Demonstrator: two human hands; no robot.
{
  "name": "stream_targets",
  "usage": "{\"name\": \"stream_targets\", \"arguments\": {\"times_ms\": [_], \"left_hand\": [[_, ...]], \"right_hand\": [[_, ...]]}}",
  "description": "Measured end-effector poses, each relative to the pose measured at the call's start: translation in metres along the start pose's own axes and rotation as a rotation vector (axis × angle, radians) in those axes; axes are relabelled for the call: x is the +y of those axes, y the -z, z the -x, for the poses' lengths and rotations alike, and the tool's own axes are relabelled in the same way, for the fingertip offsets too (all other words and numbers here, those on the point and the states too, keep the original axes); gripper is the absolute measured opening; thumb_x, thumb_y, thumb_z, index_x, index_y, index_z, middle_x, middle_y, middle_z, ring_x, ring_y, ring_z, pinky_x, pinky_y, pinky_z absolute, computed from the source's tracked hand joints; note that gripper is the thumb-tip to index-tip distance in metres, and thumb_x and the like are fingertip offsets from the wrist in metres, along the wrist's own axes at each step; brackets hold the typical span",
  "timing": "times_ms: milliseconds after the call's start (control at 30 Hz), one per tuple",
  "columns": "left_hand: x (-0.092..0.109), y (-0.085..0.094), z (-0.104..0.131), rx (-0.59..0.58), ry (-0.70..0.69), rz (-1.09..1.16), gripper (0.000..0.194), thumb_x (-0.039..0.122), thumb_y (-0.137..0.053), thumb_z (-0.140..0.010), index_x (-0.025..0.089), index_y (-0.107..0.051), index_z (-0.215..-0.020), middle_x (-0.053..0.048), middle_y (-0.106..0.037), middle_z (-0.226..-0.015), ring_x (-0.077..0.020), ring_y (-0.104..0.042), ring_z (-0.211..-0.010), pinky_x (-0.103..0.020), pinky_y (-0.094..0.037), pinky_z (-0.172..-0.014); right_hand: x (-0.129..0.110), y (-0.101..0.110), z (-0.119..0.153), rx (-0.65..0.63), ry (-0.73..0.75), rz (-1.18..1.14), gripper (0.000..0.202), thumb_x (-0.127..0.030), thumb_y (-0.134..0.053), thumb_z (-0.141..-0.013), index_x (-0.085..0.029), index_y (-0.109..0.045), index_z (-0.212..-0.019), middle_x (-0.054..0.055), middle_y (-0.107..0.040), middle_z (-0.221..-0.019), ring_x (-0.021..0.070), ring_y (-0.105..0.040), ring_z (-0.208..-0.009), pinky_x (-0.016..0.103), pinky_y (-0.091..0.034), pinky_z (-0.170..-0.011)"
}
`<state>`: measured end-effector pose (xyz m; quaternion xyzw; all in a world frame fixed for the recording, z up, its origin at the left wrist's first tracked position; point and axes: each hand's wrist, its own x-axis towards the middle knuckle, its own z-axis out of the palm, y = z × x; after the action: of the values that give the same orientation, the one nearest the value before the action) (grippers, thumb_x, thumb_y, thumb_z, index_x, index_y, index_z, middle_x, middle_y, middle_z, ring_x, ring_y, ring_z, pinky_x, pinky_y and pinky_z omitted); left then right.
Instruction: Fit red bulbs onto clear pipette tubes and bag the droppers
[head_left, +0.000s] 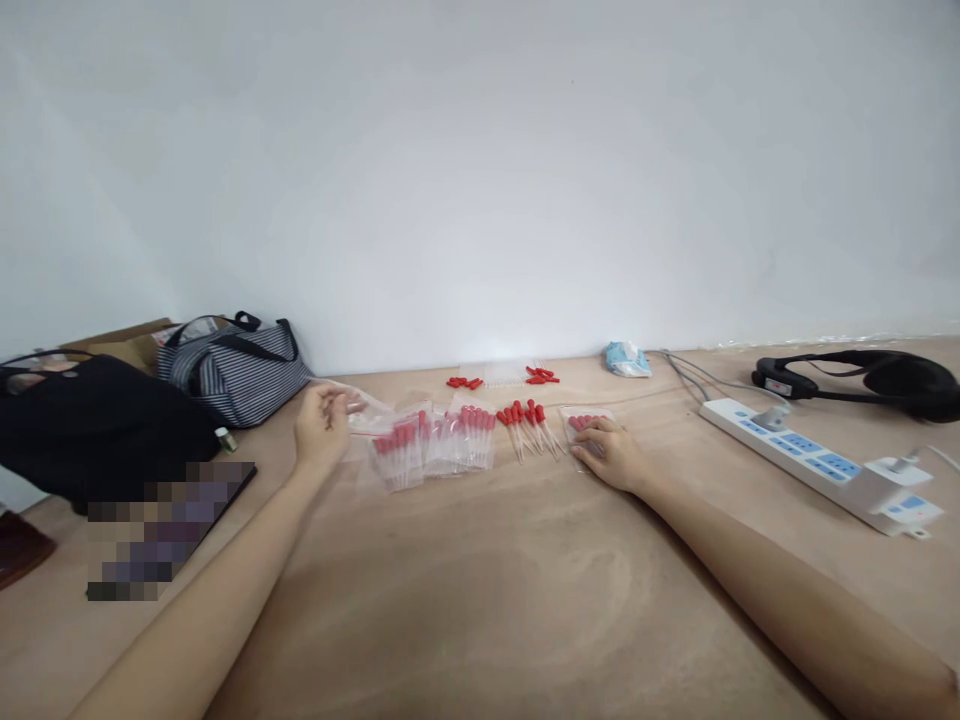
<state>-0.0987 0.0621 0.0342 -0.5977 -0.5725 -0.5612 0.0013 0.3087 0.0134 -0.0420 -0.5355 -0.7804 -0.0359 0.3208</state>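
Observation:
My left hand (325, 425) hovers at clear zip bags (369, 410) left of the middle, its fingers curled together; whether they pinch a bag is unclear. Beside it lie filled clear bags (405, 462) of pipettes with red bulbs, and more filled bags (459, 450) overlap them to the right. My right hand (611, 455) rests palm down on another bag of red-bulbed pipettes (589, 421), fingers extended over it and partly hiding it. Between the hands, several loose pipettes (525, 420) lie fanned out, red bulbs pointing away from me.
Small red bulbs (465, 382) and more red bulbs (542, 375) lie by the wall with clear tubes (504, 374) between. A crumpled blue-white packet (628, 359), power strip (810, 460) and black headset (855, 380) sit right. Striped bag (232, 370), black bag (105, 420) and small bottle (225, 440) stand left.

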Motion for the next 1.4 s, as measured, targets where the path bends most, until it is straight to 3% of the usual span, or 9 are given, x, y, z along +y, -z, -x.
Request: {"name": "stream_targets", "arguments": {"times_ms": [100, 200, 300, 533, 667, 800, 933, 1167, 1400], "left_hand": [[0.028, 0.000, 0.027, -0.517, 0.158, 0.506, 0.036, 0.033, -0.050, -0.079, 0.021, -0.039, -0.110, -0.001, -0.060, -0.085, -0.0143, -0.063, -0.064, -0.028, -0.050, -0.062], [0.050, -0.003, 0.062, -1.042, 0.281, 0.623, 0.047, 0.039, -0.063, -0.070, 0.019, -0.044, -0.109, 0.000, -0.060, -0.080, -0.0132, -0.062, -0.059, -0.028, -0.049, -0.060], [0.063, -0.009, 0.086, -1.265, 0.320, 0.569, 0.043, 0.040, -0.066, -0.067, 0.017, -0.052, -0.101, 0.000, -0.058, -0.077, -0.0091, -0.057, -0.054, -0.023, -0.045, -0.053], [0.084, -0.011, 0.091, -1.389, 0.239, 0.796, 0.039, 0.042, -0.065, -0.069, 0.016, -0.055, -0.097, 0.000, -0.058, -0.069, -0.0107, -0.057, -0.061, -0.023, -0.042, -0.060], [0.076, -0.016, 0.089, -1.293, 0.265, 0.677, 0.040, 0.042, -0.063, -0.070, 0.017, -0.053, -0.099, -0.001, -0.058, -0.075, -0.0105, -0.056, -0.059, -0.023, -0.043, -0.057], [0.064, -0.018, 0.090, -1.037, -0.100, 0.222, 0.024, 0.028, -0.054, -0.077, 0.018, -0.057, -0.098, -0.005, -0.059, -0.089, -0.0168, -0.056, -0.078, -0.031, -0.045, -0.069], [0.076, -0.009, 0.102, -0.840, -0.500, -0.009, 0.022, 0.025, -0.047, -0.081, 0.021, -0.060, -0.098, -0.007, -0.056, -0.106, -0.0218, -0.050, -0.101, -0.041, -0.038, -0.088], [0.097, 0.002, 0.129, -1.224, -0.514, -0.180, 0.049, 0.049, -0.038, -0.085, 0.030, -0.034, -0.130, -0.006, -0.027, -0.140, -0.0285, -0.023, -0.128, -0.052, -0.019, -0.101], [0.095, 0.004, 0.117, -1.165, -0.418, -0.074, 0.039, 0.039, -0.035, -0.088, 0.024, -0.045, -0.123, -0.006, -0.032, -0.138, -0.0254, -0.026, -0.127, -0.045, -0.025, -0.102]], "right_hand": [[-0.007, -0.002, -0.007, 0.037, -0.119, 0.038, 0.017, -0.030, -0.051, -0.075, -0.020, -0.064, -0.079, 0.006, -0.064, -0.087, 0.0204, -0.056, -0.086, 0.033, -0.039, -0.077], [-0.015, -0.006, -0.021, 0.009, -0.272, -0.004, 0.017, -0.026, -0.049, -0.075, -0.018, -0.062, -0.082, 0.005, -0.065, -0.081, 0.0164, -0.058, -0.075, 0.026, -0.040, -0.070], [-0.025, -0.011, -0.037, -0.023, -0.451, -0.036, 0.022, -0.027, -0.051, -0.073, -0.015, -0.060, -0.089, 0.006, -0.066, -0.081, 0.0163, -0.059, -0.075, 0.024, -0.040, -0.068], [-0.041, -0.027, -0.057, -0.103, -0.592, -0.058, 0.029, -0.029, -0.051, -0.071, -0.013, -0.057, -0.094, 0.011, -0.065, -0.089, 0.0206, -0.060, -0.085, 0.026, -0.041, -0.068], [-0.043, -0.030, -0.060, -0.130, -0.600, -0.060, 0.026, -0.024, -0.050, -0.070, -0.014, -0.057, -0.094, 0.011, -0.066, -0.089, 0.0207, -0.060, -0.087, 0.025, -0.041, -0.070], [-0.043, -0.031, -0.061, -0.152, -0.592, -0.056, 0.029, -0.020, -0.049, -0.071, -0.012, -0.056, -0.098, 0.014, -0.065, -0.091, 0.0225, -0.060, -0.088, 0.027, -0.041, -0.071], [-0.044, -0.033, -0.062, -0.156, -0.592, -0.067, 0.034, -0.017, -0.050, -0.069, -0.008, -0.055, -0.101, 0.017, -0.064, -0.092, 0.0238, -0.060, -0.085, 0.027, -0.042, -0.069], [-0.043, -0.019, -0.062, -0.069, -0.594, -0.132, 0.036, -0.013, -0.047, -0.071, -0.009, -0.053, -0.105, 0.014, -0.064, -0.091, 0.0210, -0.058, -0.090, 0.024, -0.041, -0.072], [-0.042, -0.005, -0.030, 0.139, -0.505, -0.511, 0.066, -0.022, -0.046, -0.072, -0.012, -0.018, -0.131, -0.004, -0.053, -0.063, 0.0132, -0.054, -0.057, 0.024, -0.043, -0.057]]}}
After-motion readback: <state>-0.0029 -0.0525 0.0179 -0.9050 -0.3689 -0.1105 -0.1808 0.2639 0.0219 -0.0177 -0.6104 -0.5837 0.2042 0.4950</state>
